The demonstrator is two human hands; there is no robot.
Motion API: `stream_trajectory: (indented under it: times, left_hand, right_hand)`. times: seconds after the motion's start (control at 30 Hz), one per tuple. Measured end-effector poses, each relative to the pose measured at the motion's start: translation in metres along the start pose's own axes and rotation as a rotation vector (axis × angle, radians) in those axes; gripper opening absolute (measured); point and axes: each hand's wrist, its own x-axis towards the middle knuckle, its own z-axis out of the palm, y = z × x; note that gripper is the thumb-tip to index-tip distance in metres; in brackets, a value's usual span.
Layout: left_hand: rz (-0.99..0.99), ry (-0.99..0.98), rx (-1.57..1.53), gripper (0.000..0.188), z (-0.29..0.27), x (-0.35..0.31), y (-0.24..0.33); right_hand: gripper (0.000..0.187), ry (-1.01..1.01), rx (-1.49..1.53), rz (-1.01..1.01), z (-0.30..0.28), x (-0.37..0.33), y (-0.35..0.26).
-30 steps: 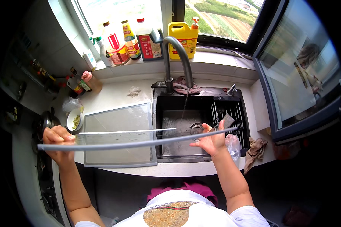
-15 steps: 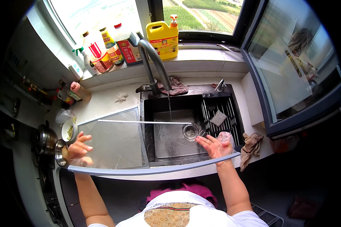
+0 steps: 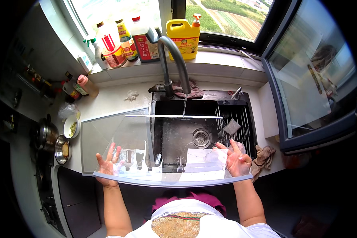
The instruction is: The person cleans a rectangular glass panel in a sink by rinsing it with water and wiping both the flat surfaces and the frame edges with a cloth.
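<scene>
The clear glass panel (image 3: pixel 162 158) lies tilted over the black sink (image 3: pixel 178 135), its far edge under the thin stream from the faucet (image 3: pixel 174 59) at 12 o'clock. The left hand (image 3: pixel 108 166) and right hand (image 3: pixel 237 160) press flat, fingers spread, against the panel's ends at 9 and 3 o'clock, propping rather than gripping it. Wet glass slips, so the palms should keep even pressure while the near edge stays low for water to run off. A second panel (image 3: pixel 107 135) seems to rest on the table (image 3: pixel 115 99) at 10 o'clock.
</scene>
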Motion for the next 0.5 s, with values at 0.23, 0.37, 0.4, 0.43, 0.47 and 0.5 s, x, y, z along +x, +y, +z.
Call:
stream_trajectory:
  times: [0.23, 0.37, 0.4, 0.43, 0.47, 0.5]
  left_hand:
    - [-0.185, 0.176, 0.126, 0.061, -0.025, 0.001, 0.016]
    - [-0.311, 0.274, 0.317, 0.085, -0.021, -0.005, 0.021]
    - [-0.382, 0.311, 0.382, 0.089, -0.025, -0.005, 0.024]
    - [-0.454, 0.347, 0.448, 0.093, -0.029, -0.005, 0.027]
    - [-0.582, 0.433, 0.492, 0.085, -0.034, -0.002, 0.027]
    - [-0.662, 0.464, 0.514, 0.080, -0.041, 0.001, 0.023]
  right_hand:
    - [0.107, -0.061, -0.072, 0.060, -0.006, 0.000, -0.002]
    - [0.104, -0.016, -0.097, 0.173, -0.029, -0.003, -0.023]
    - [0.104, -0.024, -0.122, 0.202, -0.033, -0.003, -0.028]
    - [0.104, -0.031, -0.146, 0.232, -0.036, -0.003, -0.034]
    - [0.104, -0.017, -0.148, 0.248, -0.037, -0.001, -0.043]
    - [0.105, -0.013, -0.183, 0.240, -0.033, 0.002, -0.049]
